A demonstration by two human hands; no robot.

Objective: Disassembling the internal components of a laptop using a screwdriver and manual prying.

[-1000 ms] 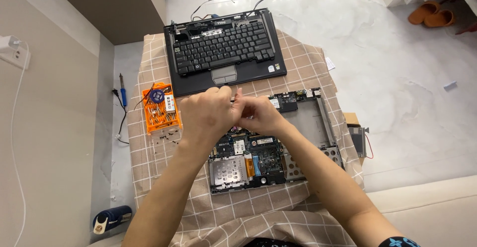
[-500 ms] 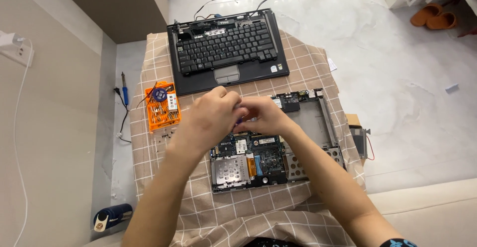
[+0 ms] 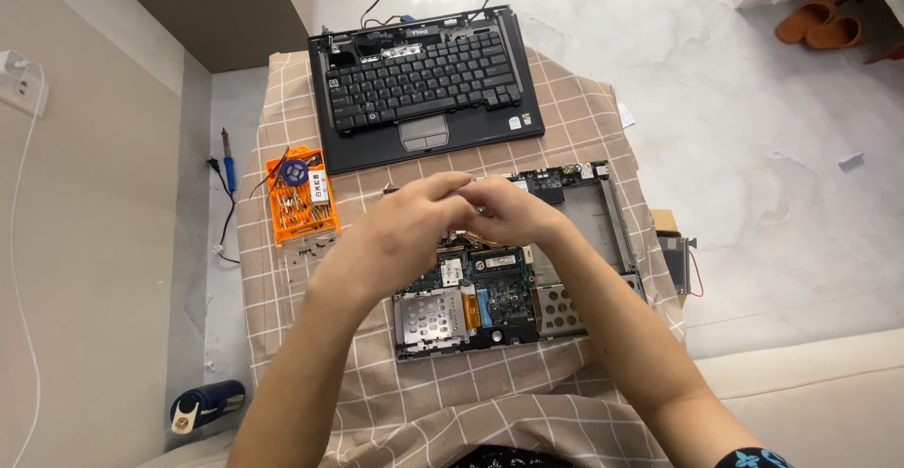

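My left hand point(image 3: 410, 228) and my right hand point(image 3: 513, 209) meet fingertip to fingertip a little above the opened laptop base point(image 3: 499, 303). The fingers of both hands are curled and pinched at one spot. Whatever sits between them is too small and too hidden to make out. The base lies on a brown checked cloth point(image 3: 565, 110), with its circuit board, copper heat pipe and metal brackets bare. The hands cover the upper left part of the board.
The detached black keyboard deck point(image 3: 424, 82) lies beyond the base, wires trailing behind it. An orange screwdriver-bit case point(image 3: 299, 195) sits left of the hands with tiny loose screws beside it. A soldering iron point(image 3: 229, 153) and a blue roll point(image 3: 207, 402) lie on the floor at left. A small metal part point(image 3: 678, 261) lies at the right.
Both hands stay joined over the base and have drifted slightly away from me; the fingers keep working at the same spot. Nothing else on the cloth has moved.
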